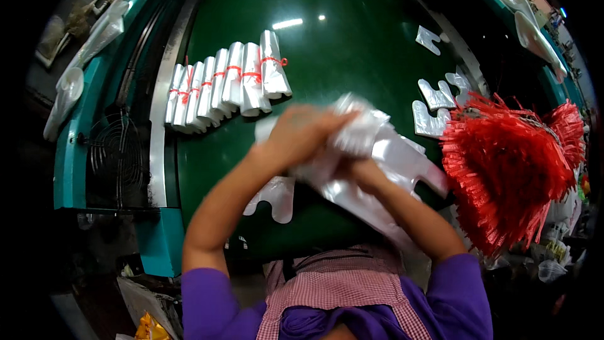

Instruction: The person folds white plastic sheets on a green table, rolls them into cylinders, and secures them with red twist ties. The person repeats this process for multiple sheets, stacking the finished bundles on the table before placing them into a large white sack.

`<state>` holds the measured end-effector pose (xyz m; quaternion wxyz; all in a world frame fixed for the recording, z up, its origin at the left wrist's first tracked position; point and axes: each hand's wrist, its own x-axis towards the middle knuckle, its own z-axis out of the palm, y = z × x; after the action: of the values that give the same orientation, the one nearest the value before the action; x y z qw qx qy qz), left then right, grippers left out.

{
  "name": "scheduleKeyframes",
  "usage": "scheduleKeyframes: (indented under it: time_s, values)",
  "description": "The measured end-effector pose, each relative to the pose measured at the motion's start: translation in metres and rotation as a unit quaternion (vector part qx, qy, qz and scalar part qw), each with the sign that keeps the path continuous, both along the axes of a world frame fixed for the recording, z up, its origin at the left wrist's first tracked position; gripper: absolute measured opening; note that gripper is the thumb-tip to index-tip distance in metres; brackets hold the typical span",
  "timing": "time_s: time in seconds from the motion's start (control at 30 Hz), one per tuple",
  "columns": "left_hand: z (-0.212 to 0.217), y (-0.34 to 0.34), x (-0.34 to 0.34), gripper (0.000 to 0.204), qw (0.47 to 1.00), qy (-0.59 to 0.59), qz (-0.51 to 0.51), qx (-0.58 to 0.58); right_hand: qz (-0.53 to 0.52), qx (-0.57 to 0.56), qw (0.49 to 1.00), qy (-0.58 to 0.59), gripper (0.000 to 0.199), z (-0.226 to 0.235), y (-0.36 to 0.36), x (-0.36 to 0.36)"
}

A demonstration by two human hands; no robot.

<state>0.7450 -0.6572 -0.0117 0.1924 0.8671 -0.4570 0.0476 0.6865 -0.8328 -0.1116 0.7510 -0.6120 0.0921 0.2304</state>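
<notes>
A stack of clear plastic bags (390, 154) is bunched up over the green table, its sheets blurred by motion. My left hand (307, 131) grips the bunched upper part from the left, fingers closed over it. Lower down, my right hand (357, 171) holds the same stack; its fingers are mostly hidden by the plastic. The stack's loose end spreads toward the right and toward me. Beyond my left hand stands a row of several rolled bag bundles (234, 75) tied with red strips. Just below my left wrist lies a U-notched plastic cutout (275, 199).
A big bunch of red plastic strips (503, 170) hangs at the right edge of the green table (352, 44). Several plastic cutouts (431, 118) lie along that side. A metal rail (165, 170) borders the left, next to a fan guard (116, 157).
</notes>
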Motion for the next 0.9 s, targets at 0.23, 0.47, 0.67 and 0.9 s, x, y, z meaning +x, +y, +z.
scheduleKeyframes:
  time_s: [0.23,0.47,0.67,0.9]
  values:
    - [-0.020,-0.032,0.113,0.055,0.961,-0.028,0.115,-0.248,-0.238,0.069,0.968,-0.047,0.055,-0.017,-0.054,0.226]
    - [-0.127,0.054,0.016,0.033,0.930,0.230,0.236,-0.162,-0.022,-0.394,0.824,-0.406,0.053,0.012,-0.018,0.180]
    - [-0.086,0.069,-0.053,0.039,0.933,0.210,0.226,-0.186,0.047,-0.566,0.706,-0.423,0.047,-0.023,-0.019,0.112]
    - [-0.086,0.124,-0.126,0.069,0.931,0.169,0.320,0.051,0.058,-0.625,0.709,-0.322,0.027,-0.019,-0.015,0.144]
